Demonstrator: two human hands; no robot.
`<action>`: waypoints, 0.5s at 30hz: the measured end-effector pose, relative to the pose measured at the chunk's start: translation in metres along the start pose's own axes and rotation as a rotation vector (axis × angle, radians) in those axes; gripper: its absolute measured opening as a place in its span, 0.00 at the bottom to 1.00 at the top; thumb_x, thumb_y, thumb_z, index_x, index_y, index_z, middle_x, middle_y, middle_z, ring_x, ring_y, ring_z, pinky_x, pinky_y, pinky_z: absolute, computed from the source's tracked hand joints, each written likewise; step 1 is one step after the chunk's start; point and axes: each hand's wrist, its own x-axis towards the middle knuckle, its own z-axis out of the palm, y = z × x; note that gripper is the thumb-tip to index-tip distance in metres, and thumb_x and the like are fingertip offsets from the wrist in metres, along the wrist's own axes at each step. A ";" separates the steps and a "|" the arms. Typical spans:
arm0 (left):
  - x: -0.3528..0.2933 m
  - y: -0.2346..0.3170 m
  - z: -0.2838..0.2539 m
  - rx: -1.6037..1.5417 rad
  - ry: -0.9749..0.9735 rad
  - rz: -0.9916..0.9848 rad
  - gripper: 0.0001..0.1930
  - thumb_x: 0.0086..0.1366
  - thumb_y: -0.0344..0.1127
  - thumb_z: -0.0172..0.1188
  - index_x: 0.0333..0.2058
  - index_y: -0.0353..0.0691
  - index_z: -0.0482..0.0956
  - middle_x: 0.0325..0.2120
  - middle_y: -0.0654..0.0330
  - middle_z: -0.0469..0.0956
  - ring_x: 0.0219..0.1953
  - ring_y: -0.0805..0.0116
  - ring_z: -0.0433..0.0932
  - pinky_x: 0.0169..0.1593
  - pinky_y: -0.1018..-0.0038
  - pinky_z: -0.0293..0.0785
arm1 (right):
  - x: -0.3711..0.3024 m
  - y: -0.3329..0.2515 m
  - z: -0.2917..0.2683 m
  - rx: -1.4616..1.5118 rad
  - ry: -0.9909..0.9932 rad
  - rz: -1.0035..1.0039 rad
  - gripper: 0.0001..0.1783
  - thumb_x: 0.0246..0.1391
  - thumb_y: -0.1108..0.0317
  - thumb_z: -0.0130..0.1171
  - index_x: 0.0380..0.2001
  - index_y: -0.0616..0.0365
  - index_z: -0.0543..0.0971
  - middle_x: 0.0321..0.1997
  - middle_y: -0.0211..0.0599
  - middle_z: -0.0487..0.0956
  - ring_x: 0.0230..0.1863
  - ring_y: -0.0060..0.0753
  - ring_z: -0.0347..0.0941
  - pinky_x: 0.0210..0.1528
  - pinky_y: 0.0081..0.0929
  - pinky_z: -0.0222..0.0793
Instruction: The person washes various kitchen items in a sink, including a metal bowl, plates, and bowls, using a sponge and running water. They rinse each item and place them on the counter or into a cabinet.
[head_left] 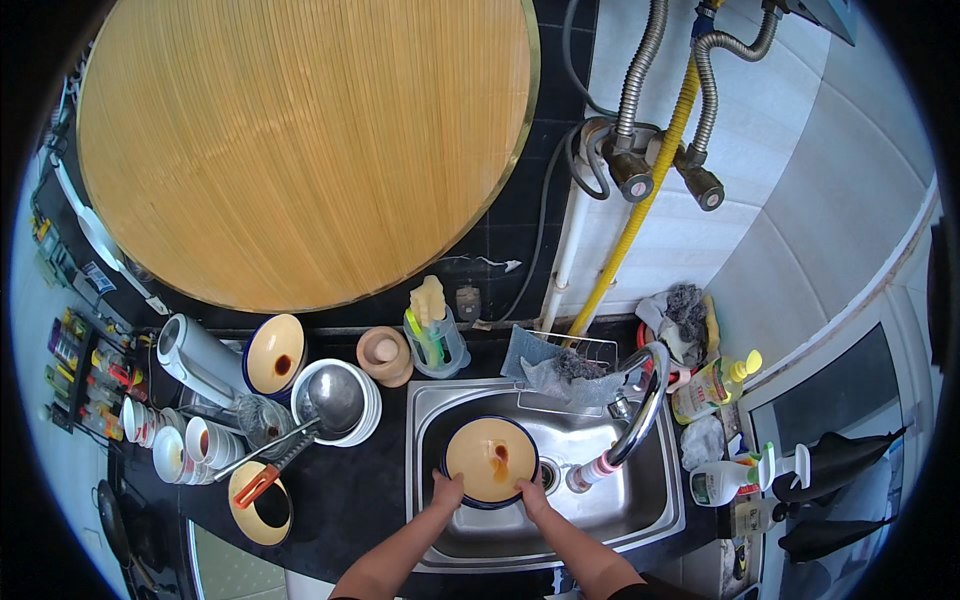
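Observation:
A cream bowl with a dark blue rim is held in both my hands over the left part of the steel sink. Brown sauce residue marks its inside. My left hand grips the rim at the lower left, thumb on the inner edge. On the lower right, my right hand grips the same rim. Fingers under the bowl are hidden. The curved faucet rises to the right of the bowl, its pink-and-white end hanging low over the basin.
Left of the sink are stacked white bowls with a metal ladle on top, another stained cream bowl and a wooden mortar. A wire rack with scrubbing cloths sits behind the basin; bottles stand right.

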 end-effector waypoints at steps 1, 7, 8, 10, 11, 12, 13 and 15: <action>-0.036 0.028 0.010 0.039 0.036 -0.156 0.28 0.54 0.31 0.45 0.54 0.34 0.48 0.48 0.47 0.62 0.48 0.52 0.66 0.45 0.58 0.68 | 0.011 0.022 -0.014 0.006 0.036 0.017 0.33 0.33 0.77 0.46 0.50 0.54 0.57 0.44 0.38 0.66 0.43 0.34 0.65 0.43 0.27 0.64; -0.046 0.006 0.001 -0.247 -0.199 -0.217 0.23 0.55 0.27 0.45 0.50 0.36 0.54 0.43 0.47 0.66 0.39 0.53 0.73 0.34 0.56 0.76 | -0.013 0.008 -0.005 0.186 -0.041 0.500 0.29 0.38 0.70 0.49 0.48 0.49 0.56 0.45 0.40 0.66 0.43 0.37 0.68 0.41 0.40 0.68; -0.040 -0.002 -0.001 -0.256 -0.200 -0.156 0.22 0.55 0.26 0.44 0.50 0.37 0.55 0.43 0.47 0.67 0.37 0.53 0.74 0.33 0.58 0.76 | -0.008 0.019 -0.009 0.230 -0.100 0.546 0.29 0.39 0.69 0.50 0.48 0.48 0.56 0.45 0.40 0.66 0.43 0.37 0.68 0.41 0.41 0.68; -0.014 -0.025 0.001 -0.293 -0.101 -0.153 0.21 0.56 0.27 0.45 0.50 0.37 0.56 0.42 0.50 0.68 0.39 0.56 0.73 0.33 0.61 0.76 | 0.008 0.034 -0.016 0.244 -0.163 0.596 0.28 0.40 0.68 0.52 0.47 0.47 0.56 0.45 0.39 0.67 0.43 0.37 0.68 0.42 0.43 0.66; -0.021 -0.007 0.001 -0.285 -0.086 -0.120 0.21 0.57 0.28 0.46 0.50 0.37 0.56 0.42 0.50 0.68 0.39 0.56 0.73 0.33 0.62 0.76 | 0.017 0.040 -0.017 0.212 -0.165 0.602 0.28 0.40 0.67 0.52 0.47 0.47 0.57 0.44 0.38 0.67 0.43 0.36 0.67 0.42 0.44 0.65; -0.027 0.007 -0.001 -0.280 -0.066 -0.087 0.21 0.57 0.28 0.46 0.50 0.37 0.57 0.42 0.50 0.68 0.39 0.56 0.73 0.33 0.63 0.76 | 0.016 0.032 -0.009 0.178 -0.171 0.610 0.28 0.40 0.67 0.53 0.47 0.47 0.57 0.44 0.37 0.68 0.44 0.36 0.67 0.43 0.45 0.64; -0.029 0.013 -0.002 -0.280 -0.051 -0.064 0.20 0.58 0.29 0.48 0.50 0.37 0.57 0.43 0.51 0.68 0.39 0.57 0.73 0.33 0.64 0.76 | 0.013 0.024 0.000 0.080 -0.063 0.561 0.25 0.42 0.64 0.54 0.47 0.50 0.61 0.44 0.33 0.68 0.43 0.32 0.66 0.44 0.36 0.63; -0.031 0.019 -0.001 -0.266 -0.032 -0.069 0.20 0.58 0.30 0.48 0.50 0.37 0.57 0.43 0.50 0.67 0.38 0.58 0.73 0.33 0.65 0.76 | 0.014 0.012 0.006 -0.032 -0.008 0.542 0.28 0.41 0.62 0.57 0.47 0.48 0.60 0.44 0.31 0.67 0.45 0.30 0.64 0.44 0.36 0.62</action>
